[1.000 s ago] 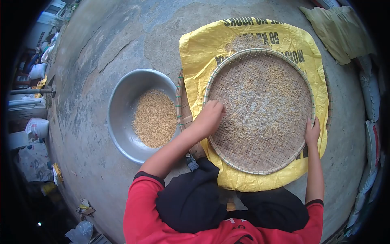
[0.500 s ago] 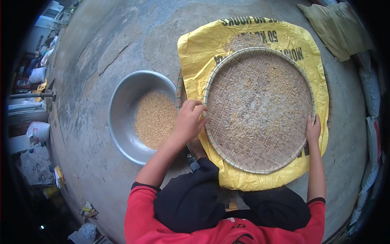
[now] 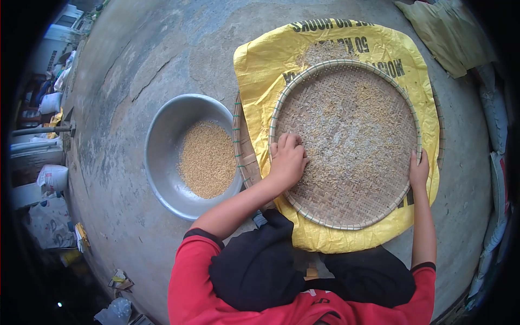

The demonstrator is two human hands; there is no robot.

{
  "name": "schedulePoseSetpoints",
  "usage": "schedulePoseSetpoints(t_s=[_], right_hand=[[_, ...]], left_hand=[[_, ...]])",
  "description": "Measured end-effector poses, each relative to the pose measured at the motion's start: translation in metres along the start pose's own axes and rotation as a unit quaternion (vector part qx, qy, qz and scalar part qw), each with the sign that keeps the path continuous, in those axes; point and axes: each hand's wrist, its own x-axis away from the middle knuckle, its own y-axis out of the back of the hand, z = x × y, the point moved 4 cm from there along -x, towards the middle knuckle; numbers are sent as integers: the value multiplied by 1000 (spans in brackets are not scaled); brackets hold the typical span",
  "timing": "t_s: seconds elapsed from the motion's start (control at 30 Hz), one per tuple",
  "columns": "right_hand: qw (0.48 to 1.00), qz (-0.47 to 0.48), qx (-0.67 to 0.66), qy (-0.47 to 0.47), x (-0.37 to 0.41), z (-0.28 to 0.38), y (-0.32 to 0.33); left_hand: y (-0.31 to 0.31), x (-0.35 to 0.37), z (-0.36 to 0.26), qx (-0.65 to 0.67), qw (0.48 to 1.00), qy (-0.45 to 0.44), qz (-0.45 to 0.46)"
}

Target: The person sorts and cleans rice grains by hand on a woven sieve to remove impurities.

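Note:
A round woven bamboo winnowing tray (image 3: 346, 208) lies over a yellow printed sack (image 3: 260, 70). Unhusked grains and whitish bits (image 3: 346, 135) are scattered across its weave. My right hand (image 3: 418, 170) grips the tray's right rim, thumb on top and fingers partly hidden beneath. Just inside the left rim, my left hand (image 3: 288, 160) rests over the weave with its fingers curled down; whatever the fingertips hold is hidden. To the left stands a metal basin (image 3: 162, 157) with a heap of tan grain (image 3: 206, 160) in it.
Under the sack, the edge of another woven tray (image 3: 244, 151) shows. My bent knees are close to the sack's near edge. Filled sacks (image 3: 493, 119) line the right side, and bags and clutter (image 3: 51, 216) line the left. The floor (image 3: 119, 135) is cracked concrete.
My left hand has moved right, from the tray's left rim to just inside it, and its fingers are more curled. My right hand stays on the rim.

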Motion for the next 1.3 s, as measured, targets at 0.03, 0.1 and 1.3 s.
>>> schedulePoseSetpoints(t_s=[0.03,0.1,1.3], right_hand=[[1000,-3,4,1,0,-1,0],[1000,-3,4,1,0,-3,0],[1000,1,-6,10,-1,-1,-1]], left_hand=[[-2,1,0,-10,1000,1,-3],[-4,1,1,-18,1000,2,-6],[76,58,124,766,584,267,-34]])
